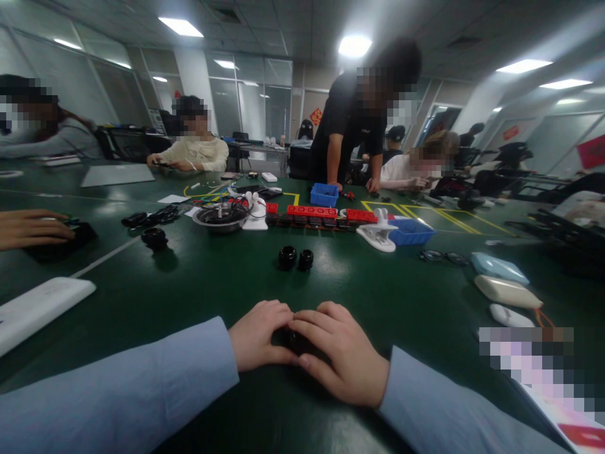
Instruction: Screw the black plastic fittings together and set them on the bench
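Observation:
My left hand [261, 333] and my right hand [347, 356] meet over the green tabletop, their fingers closed around a small black part [295, 342]. Most of that part is hidden by the fingers, so its full shape does not show. Beyond the hands, two black ribbed round fittings [287, 258] stand side by side on the table. One more black fitting [154, 239] sits farther left.
Across the middle lie a red-and-black strip [312, 212], a round metal dish [221, 217], a white clip [377, 234] and blue bins [410, 232]. A white case [45, 309] lies left, near another person's hand [35, 230]. Eyeglasses [443, 256] and pouches [508, 291] lie right.

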A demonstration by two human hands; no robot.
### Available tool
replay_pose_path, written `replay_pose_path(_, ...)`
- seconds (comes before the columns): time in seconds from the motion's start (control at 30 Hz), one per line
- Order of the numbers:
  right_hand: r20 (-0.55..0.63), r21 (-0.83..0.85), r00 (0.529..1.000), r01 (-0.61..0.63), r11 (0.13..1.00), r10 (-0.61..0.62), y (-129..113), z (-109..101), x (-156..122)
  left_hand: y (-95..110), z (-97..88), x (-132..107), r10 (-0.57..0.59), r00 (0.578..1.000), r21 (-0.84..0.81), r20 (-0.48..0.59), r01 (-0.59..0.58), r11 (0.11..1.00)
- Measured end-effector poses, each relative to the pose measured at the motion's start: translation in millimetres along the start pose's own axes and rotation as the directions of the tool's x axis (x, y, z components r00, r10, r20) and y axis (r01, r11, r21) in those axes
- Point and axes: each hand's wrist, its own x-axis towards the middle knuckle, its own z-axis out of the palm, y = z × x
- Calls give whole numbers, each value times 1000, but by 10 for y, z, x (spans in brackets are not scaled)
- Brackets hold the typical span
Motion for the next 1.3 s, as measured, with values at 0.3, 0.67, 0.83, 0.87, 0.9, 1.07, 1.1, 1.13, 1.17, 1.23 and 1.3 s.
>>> replay_pose_path(0.3, 77, -74, 996, 47, 996, -42, -92, -2, 20, 4, 2, -7, -20, 1000, 5, 2, 20, 1000)
replay_pose_path(0.67, 71, -73, 984, 170, 983, -165, -88, 17, -4, -13, 7, -2, -3, 1000, 9, 19, 2, 1000)
replay_pose_path(0.83, 21, -30, 970, 244, 969, -243, -83, 45, -25, 0, -2, -3, -21, 1000, 0, 19, 21, 1000)
replay_pose_path(0.87, 9, -24, 966, 258, 966, -258, -80, 52, -31, 0, -4, -5, -20, 1000, -4, 16, 20, 1000)
replay_pose_path(0.9, -7, -27, 963, 270, 963, -270, -77, 59, -38, -1, -5, -7, -20, 1000, -9, 13, 20, 1000)
replay_pose_path(1.07, -107, -119, 975, 179, 977, -192, -3, 68, -52, -38, -1, -9, -2, 1000, -53, 0, 2, 999)
replay_pose_path(1.1, -117, -126, 984, 117, 985, -132, 31, 63, -45, -47, 0, -7, 2, 1000, -60, 2, -2, 998)
replay_pose_path(1.13, -120, -128, 991, 42, 991, -58, 72, 59, -35, -55, 0, -6, 4, 1000, -64, 7, -3, 998)
replay_pose_path(1.17, -120, -129, 992, -41, 991, 25, 116, 54, -23, -60, -1, -5, 4, 1000, -63, 12, -3, 998)
replay_pose_path(1.23, -115, -125, 977, -196, 973, 182, 203, 53, 1, -62, -5, -4, 5, 1000, -53, 21, -4, 999)
replay_pose_path(1.3, -112, -111, 955, -285, 952, 273, 261, 63, 16, -58, -8, -6, 7, 1000, -41, 24, -6, 999)
